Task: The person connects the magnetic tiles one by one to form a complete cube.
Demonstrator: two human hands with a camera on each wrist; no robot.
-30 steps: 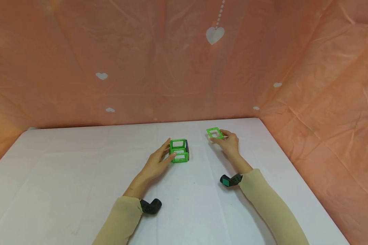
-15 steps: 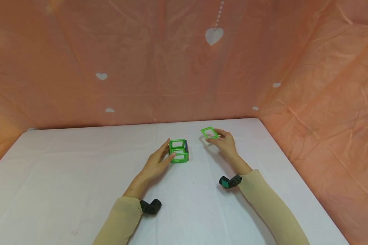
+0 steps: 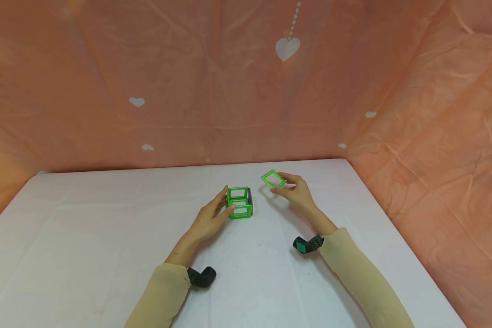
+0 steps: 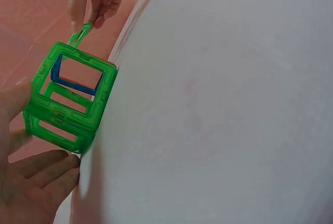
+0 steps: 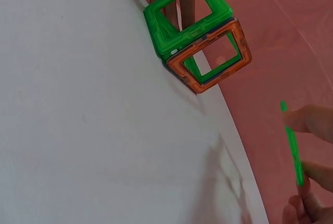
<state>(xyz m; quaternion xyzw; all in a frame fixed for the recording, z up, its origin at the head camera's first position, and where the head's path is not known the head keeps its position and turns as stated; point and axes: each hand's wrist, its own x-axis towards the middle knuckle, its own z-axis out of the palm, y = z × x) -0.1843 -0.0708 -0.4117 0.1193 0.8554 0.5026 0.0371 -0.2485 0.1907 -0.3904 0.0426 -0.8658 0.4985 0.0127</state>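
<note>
A small box of magnetic building tiles (image 3: 242, 206) stands on the table, mostly green frames. An orange tile (image 5: 221, 78) forms its right side in the right wrist view; a blue tile (image 4: 75, 85) shows through it in the left wrist view. My left hand (image 3: 208, 219) holds the box from the left, thumb on the near side, fingers around the far side. To the right of the box, my right hand (image 3: 300, 193) pinches a single green square tile (image 5: 293, 146) by its edge between thumb and fingers. That tile is raised above the table, apart from the box.
A white cloth covers the table (image 3: 254, 282). Behind it hangs an orange curtain (image 3: 213, 91) with white hearts, and another stretch of it runs along the right side. Black wrist cameras sit on the left wrist (image 3: 202, 277) and right wrist (image 3: 307, 244).
My right hand has moved left toward the box with the green square tile, which has turned to a diamond-like angle. The left hand and the box have stayed in place.
</note>
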